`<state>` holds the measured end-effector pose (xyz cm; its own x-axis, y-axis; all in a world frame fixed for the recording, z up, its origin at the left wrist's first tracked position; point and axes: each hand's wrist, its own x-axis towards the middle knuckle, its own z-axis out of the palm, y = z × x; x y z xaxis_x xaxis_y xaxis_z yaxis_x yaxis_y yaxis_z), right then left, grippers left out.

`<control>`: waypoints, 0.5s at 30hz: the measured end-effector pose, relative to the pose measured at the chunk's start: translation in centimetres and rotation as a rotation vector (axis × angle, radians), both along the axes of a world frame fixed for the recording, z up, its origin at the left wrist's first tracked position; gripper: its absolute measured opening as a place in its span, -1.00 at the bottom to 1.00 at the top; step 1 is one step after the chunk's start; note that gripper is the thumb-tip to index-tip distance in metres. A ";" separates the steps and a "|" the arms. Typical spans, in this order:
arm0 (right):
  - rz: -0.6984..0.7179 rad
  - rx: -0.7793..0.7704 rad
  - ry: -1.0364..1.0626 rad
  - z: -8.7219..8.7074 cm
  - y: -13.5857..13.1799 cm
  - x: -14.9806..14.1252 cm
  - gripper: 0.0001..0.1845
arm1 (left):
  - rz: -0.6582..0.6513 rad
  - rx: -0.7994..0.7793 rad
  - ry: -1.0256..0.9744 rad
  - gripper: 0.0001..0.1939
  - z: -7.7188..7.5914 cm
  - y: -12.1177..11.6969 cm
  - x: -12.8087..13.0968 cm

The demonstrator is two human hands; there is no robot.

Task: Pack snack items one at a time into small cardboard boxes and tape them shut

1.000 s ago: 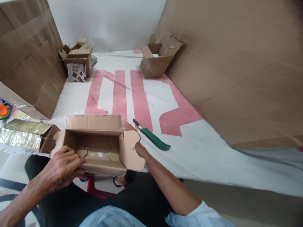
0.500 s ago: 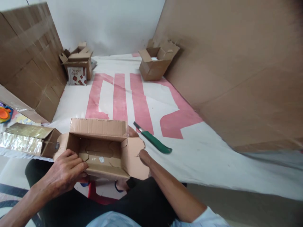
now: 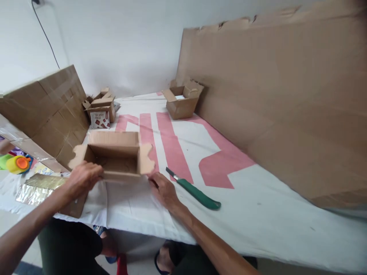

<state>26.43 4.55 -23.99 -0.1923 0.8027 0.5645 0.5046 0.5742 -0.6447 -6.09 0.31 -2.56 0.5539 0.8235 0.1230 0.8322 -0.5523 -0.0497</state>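
Note:
An open cardboard box (image 3: 122, 177) sits over the near left part of the table, its mouth toward me and its flaps spread. My left hand (image 3: 86, 175) grips the near wall at its left corner, fingers over the edge. Just below the right flap (image 3: 146, 159) is my right hand (image 3: 164, 190), fingers curled close to the flap's lower edge; whether they pinch it cannot be made out. To the right of that hand lies a green-handled knife (image 3: 197, 194) with a short dark blade. A foil-covered carton (image 3: 37, 188) lies partly behind my left forearm.
Tall cardboard panels stand at the left (image 3: 57, 110) and right (image 3: 272, 107). Toward the wall are a small open box (image 3: 182, 109) and another box (image 3: 110, 105) with a "Super Meal" packet (image 3: 100, 119) before it. A yellow and orange toy (image 3: 20, 164) lies at far left.
The box has moved forward from above my lap onto the table. My right hand has slid from the right flap's outer side to below its lower edge. The view has tilted up.

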 end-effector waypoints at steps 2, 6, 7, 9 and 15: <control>0.003 0.006 -0.007 0.1 0.0 0.0 -0.78 | 0.146 -0.042 0.069 -0.88 1.8 4.9 -1.9; 0.008 0.000 -0.011 0.2 0.1 0.1 -0.78 | 0.475 -0.132 0.126 -0.89 4.6 13.8 -5.2; 0.012 -0.001 -0.012 0.2 0.1 0.1 -0.78 | 0.515 -0.124 0.129 -0.88 4.9 15.5 -5.8; 0.019 0.000 -0.019 0.2 0.2 0.2 -0.77 | 0.572 -0.092 0.121 -0.86 4.9 17.8 -6.7; 0.011 0.002 -0.008 0.4 0.2 0.1 -0.76 | 0.782 0.032 0.044 -0.64 2.7 19.2 -7.0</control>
